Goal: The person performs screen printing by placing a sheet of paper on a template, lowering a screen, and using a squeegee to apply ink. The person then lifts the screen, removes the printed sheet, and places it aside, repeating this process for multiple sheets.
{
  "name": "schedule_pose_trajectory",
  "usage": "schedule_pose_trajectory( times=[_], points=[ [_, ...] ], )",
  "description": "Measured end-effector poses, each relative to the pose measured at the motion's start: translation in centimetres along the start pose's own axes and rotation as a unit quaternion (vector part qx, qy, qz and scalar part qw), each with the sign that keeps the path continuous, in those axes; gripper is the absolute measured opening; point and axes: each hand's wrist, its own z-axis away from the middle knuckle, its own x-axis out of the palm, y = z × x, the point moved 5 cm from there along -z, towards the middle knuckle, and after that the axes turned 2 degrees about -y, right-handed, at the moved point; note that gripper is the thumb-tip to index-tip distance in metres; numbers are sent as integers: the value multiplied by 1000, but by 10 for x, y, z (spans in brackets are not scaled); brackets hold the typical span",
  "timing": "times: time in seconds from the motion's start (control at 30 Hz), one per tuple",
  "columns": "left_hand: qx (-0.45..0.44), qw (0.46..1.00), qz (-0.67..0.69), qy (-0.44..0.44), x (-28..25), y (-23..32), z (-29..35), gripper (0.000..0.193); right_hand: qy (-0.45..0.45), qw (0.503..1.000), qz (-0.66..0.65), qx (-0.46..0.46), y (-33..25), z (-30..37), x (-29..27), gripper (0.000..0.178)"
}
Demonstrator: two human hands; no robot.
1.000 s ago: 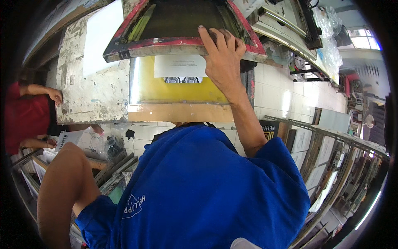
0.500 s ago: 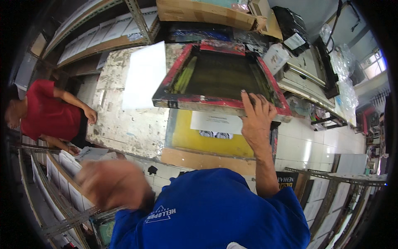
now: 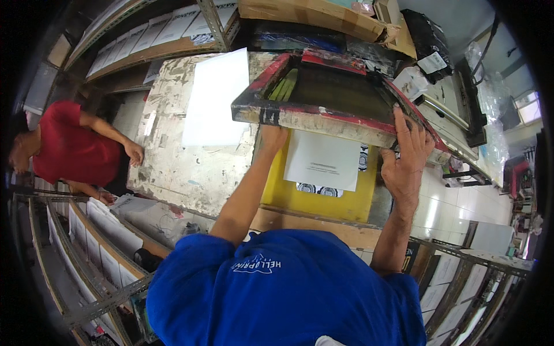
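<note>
A screen-printing frame, red and black with dark mesh, is tilted up at its near edge over a yellow printing board. My right hand grips the frame's near right corner, fingers over the top and thumb below. Under the frame's left part reaches my left hand; its fingers are hidden by the frame. On the board lies a white printed sheet, overlapping a sheet with dark round patterns. A stack of blank white paper rests on the paint-stained table left of the frame.
A person in a red shirt stands at the left with a hand at the edge of the table. Racks holding sheets flank me on both sides. A cardboard box sits behind the frame.
The frame's near edge has risen and tilts more. My left hand has swung from the lower left to under the frame. My right hand has shifted toward the frame's right corner.
</note>
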Motion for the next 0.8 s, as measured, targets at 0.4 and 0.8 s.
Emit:
schedule_pose_trajectory(
  times=[0.4, 0.8],
  points=[
    [119, 986, -107, 39, 68, -6, -52, 24, 7, 999, 25, 23, 4, -29, -12, 88],
    [119, 985, -112, 51, 67, -8, -58, 24, 6, 999, 15, 40, 5, -30, -10, 89]
  ],
)
